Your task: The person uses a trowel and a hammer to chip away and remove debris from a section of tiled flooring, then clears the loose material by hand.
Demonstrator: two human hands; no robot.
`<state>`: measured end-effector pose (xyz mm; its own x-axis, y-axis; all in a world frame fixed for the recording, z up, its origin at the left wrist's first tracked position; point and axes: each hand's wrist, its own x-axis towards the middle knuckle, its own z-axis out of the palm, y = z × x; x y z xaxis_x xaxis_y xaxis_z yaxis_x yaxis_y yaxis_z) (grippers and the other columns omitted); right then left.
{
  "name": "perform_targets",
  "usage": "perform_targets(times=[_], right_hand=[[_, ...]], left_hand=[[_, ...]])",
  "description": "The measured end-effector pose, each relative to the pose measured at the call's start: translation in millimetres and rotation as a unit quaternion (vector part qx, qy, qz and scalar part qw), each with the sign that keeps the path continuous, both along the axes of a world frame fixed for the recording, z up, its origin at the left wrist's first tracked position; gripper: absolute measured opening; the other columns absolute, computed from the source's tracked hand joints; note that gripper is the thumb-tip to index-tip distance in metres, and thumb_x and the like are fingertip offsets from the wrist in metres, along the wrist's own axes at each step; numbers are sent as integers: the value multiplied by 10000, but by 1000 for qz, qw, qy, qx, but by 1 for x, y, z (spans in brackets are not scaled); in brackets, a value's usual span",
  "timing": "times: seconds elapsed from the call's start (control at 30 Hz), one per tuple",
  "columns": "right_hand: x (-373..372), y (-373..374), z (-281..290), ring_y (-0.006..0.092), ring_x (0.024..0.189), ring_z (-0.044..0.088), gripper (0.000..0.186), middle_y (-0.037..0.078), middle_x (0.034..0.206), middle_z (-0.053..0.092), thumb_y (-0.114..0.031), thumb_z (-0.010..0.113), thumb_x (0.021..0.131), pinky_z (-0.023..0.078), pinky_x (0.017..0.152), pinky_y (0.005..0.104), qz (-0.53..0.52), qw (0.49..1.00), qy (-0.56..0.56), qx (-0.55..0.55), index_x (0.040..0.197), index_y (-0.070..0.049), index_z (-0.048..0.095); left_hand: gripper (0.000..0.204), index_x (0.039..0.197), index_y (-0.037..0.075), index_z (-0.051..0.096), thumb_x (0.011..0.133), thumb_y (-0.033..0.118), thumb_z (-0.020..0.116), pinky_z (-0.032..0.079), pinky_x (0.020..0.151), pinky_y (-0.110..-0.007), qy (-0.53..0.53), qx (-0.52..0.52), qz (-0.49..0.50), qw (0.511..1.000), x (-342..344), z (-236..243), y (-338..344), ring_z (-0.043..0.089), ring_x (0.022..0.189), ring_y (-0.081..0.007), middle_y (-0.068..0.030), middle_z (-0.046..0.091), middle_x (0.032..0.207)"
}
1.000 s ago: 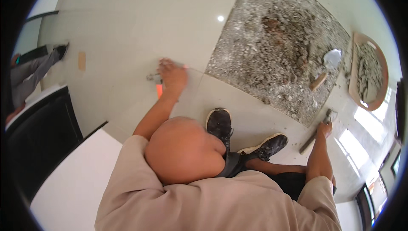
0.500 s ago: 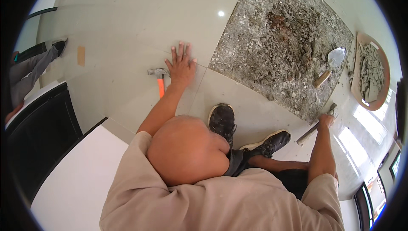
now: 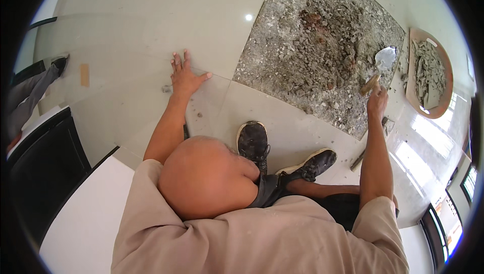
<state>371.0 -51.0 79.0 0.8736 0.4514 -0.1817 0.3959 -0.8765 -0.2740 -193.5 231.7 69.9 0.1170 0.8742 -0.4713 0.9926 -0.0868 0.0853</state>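
Our right hand [image 3: 377, 104] has moved since 1 s ago: back then it was low on the tile by the near-right corner of the broken-out patch, on the dark bar lying there. Now it's up at the patch's right edge, fingers closed round a wooden handle [image 3: 369, 85]; looks like a trowel, blade [image 3: 385, 57] pale and resting on the rubble [image 3: 322, 42] near the far-right corner. The bar [image 3: 359, 159] lies on the tile by the right forearm, nobody touching it.

Left hand [image 3: 184, 77] shifted too. 1 s ago it sat further left over a small hammer w/ orange grip; now it's flat on the floor tile [image 3: 151, 32], fingers spread, holding nothing, thumb near the grout line. Hammer mostly hidden behind the left forearm, only a small metal bit [image 3: 167, 89] shows just left of the wrist, so can't confirm its exact spot.

Our read: we've swapped tools, prying → scooping. Left arm is just a brace while we lean right. Round pan [image 3: 443, 72] w/ broken pieces sits past the patch's right edge, near the trowel, so loose debris prob goes there.

Shoes [image 3: 253, 140] planted on tile at the patch's near edge. Another person's leg and shoe [image 3: 59, 63] at far left, well apart.
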Motion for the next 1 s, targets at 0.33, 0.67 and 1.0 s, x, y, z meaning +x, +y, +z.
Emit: perform_targets(times=[0.33, 0.67, 1.0], right_hand=[[2, 36, -11, 255, 818, 629, 441, 166, 960, 631, -385, 608, 967, 505, 701, 415, -56, 995, 29, 79, 1186, -3, 595], [-227, 48, 88, 267, 836, 735, 377, 179, 928, 749, -262, 635, 997, 553, 769, 381, 257, 896, 351, 85, 1322, -71, 652], [-260, 66, 79, 405, 1055, 701, 426, 278, 1125, 703, -200, 645, 956, 543, 919, 399, 301, 876, 363, 99, 1317, 25, 619]], left_hand=[[1222, 1645, 278, 124, 706, 607, 834, 230, 1149, -716, 3, -15, 45, 999, 19, 13, -1, 47, 1581, -324, -132, -10, 1718], [1213, 1643, 288, 132, 704, 624, 824, 193, 1164, -719, -8, -3, 45, 999, 22, 9, -2, 39, 1581, -320, -117, -16, 1720], [1243, 1646, 280, 111, 694, 641, 823, 182, 1171, -718, 8, 5, 40, 999, 23, 7, 2, 29, 1581, -326, -135, -16, 1717]])
